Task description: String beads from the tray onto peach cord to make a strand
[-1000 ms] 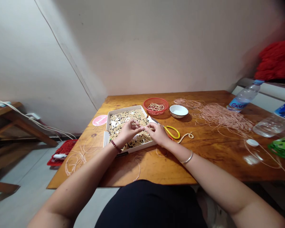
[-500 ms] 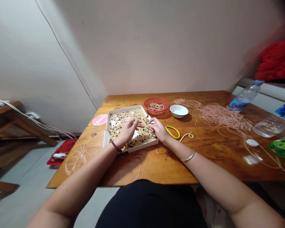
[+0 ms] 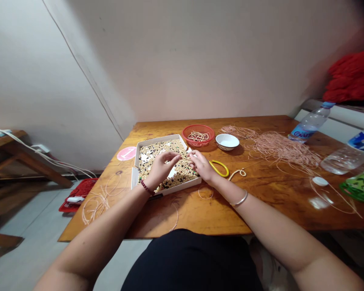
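A shallow white box [image 3: 176, 188] holds a layer of loose beads [image 3: 153, 147], mostly cream with dark ones among them. Over its middle is my left hand [image 3: 161, 169], thumb and fingertips brought together in a pinch; anything between them is too small to see. My right hand [image 3: 202, 166] hovers at the box's right side with its fingers curled and pinched, and what they hold is hidden. The two hands are a short gap apart. Just right of my right hand lie a yellow curved loop [image 3: 221, 168] and a short string of cream beads [image 3: 238, 174].
Behind the box stand a red basket [image 3: 198, 136] with bead strings and a white bowl [image 3: 227, 141]. Pink cords [image 3: 283, 147] spread toward a plastic bottle [image 3: 311, 123] at right. More cord [image 3: 100, 206] and a pink round label [image 3: 126, 153] lie at left.
My left hand's fingers have closed from a looser spread into a pinch. My right hand's fingers have shifted slightly. The whole view has moved a little.
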`<state>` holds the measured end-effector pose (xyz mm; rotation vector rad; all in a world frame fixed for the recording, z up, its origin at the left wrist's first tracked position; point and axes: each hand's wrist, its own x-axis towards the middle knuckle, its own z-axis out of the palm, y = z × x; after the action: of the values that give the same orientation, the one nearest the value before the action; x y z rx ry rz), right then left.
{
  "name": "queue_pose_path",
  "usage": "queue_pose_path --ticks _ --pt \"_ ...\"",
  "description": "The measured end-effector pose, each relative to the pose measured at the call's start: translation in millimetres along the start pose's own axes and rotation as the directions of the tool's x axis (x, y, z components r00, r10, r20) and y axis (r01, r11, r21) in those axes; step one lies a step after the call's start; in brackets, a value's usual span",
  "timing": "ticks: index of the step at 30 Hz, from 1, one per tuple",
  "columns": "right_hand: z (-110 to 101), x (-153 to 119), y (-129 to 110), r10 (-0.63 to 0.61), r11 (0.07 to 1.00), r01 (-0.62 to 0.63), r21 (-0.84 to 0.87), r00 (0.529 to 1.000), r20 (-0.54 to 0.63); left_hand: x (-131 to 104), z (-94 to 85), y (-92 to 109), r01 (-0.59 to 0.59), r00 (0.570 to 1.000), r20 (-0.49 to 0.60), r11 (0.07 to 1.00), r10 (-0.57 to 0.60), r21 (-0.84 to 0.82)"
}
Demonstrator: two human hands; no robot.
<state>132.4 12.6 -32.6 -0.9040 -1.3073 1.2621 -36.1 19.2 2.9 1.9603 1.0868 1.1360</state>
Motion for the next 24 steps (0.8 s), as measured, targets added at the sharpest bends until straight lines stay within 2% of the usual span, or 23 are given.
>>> queue_pose_path --ticks 4,7,16,19,24 --pt "-0.4 1.5 0.5 0.016 0.999 -0.015 0.039 0.999 -0.043 0.8 -1.5 -0.5 0.019 0.986 -0.165 1.0 -0.021 -0.012" --pt "-2.0 2.5 0.5 0.035 0.997 -0.03 0.071 0.998 -0.06 1.1 -3.0 0.0 0.012 0.973 -0.228 0.999 -0.021 -0.042" --pt "-5.2 5.3 0.0 0.001 1.0 -0.001 0.0 0.995 -0.103 -0.3 -1.5 4.0 0.03 0.976 -0.215 0.998 -0.04 -0.05" --pt "-3.9 4.6 0.2 -0.058 0.992 0.047 -0.115 0.993 -0.098 0.2 -2.6 4.6 0.027 0.978 -0.205 0.999 -0.03 -0.017" --pt "-0.5 -1.1 -0.5 -0.1 0.933 0.099 -0.345 0.995 0.014 0.9 -3.4 3.9 0.041 0.985 -0.168 0.998 -0.047 -0.042"
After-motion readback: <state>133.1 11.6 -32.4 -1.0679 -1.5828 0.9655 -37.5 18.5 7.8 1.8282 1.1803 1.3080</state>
